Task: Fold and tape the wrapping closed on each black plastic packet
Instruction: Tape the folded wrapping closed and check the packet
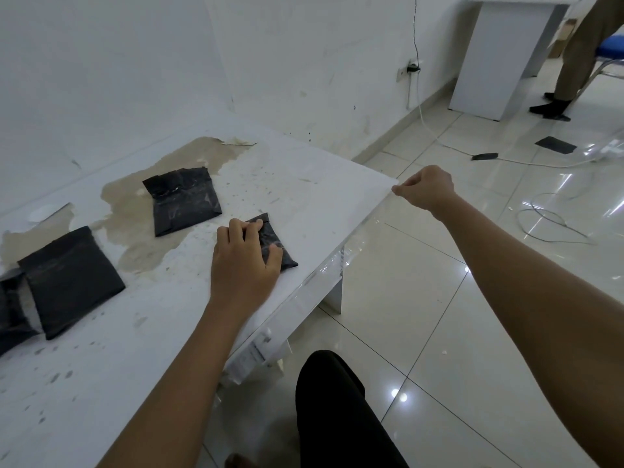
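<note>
Taping step: left hand [244,256] presses flat on the folded packet [275,243] near the table [320,184] edge, while right hand [427,187] pinches a clear tape [341,261] strip stretched off that edge. Next, lay tape across the fold.

Bare forearms, no sleeves visible; black trousers [341,410] on leg at lower centre.

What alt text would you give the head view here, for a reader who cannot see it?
A person's left hand presses a small black packet flat on a worn white table, while the right hand pinches the end of a clear tape strip pulled from the table's edge. Three more black packets lie further left.
</note>
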The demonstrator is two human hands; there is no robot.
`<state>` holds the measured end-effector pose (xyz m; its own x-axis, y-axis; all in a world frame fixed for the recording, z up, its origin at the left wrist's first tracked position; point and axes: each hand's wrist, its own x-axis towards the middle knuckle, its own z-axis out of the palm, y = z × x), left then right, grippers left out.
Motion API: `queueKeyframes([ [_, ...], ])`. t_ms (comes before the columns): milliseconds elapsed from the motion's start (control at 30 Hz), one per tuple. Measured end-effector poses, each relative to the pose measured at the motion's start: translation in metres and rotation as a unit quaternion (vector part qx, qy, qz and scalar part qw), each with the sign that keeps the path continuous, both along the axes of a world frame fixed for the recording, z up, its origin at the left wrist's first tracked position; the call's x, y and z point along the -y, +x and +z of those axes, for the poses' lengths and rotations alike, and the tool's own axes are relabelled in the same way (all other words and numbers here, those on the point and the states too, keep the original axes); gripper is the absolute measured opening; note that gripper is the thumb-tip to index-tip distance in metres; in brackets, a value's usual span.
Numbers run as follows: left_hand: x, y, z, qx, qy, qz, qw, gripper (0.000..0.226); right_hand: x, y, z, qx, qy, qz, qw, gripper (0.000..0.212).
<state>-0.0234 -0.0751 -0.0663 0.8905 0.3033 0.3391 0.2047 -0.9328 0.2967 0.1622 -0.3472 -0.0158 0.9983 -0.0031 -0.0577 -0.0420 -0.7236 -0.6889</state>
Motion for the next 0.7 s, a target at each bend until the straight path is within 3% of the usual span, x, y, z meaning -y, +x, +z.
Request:
queueKeyframes([
  [200, -0.001, -0.001, -0.001, -0.001, -0.002, 0.000, 1.000, 0.060, -0.009, 0.006, -0.005, 0.066, -0.066, 0.005, 0.996, 0.017],
  [533, -0.001, 0.001, -0.003, -0.001, 0.000, 0.002, 1.000, 0.062, -0.043, -0.022, 0.026, 0.195, -0.123, 0.082, 0.970, 0.022],
  [700, -0.002, 0.000, -0.001, -0.012, -0.003, -0.002, 1.000, 0.063, -0.069, -0.039, 0.053, 0.266, -0.096, 0.121, 0.951, 0.021],
])
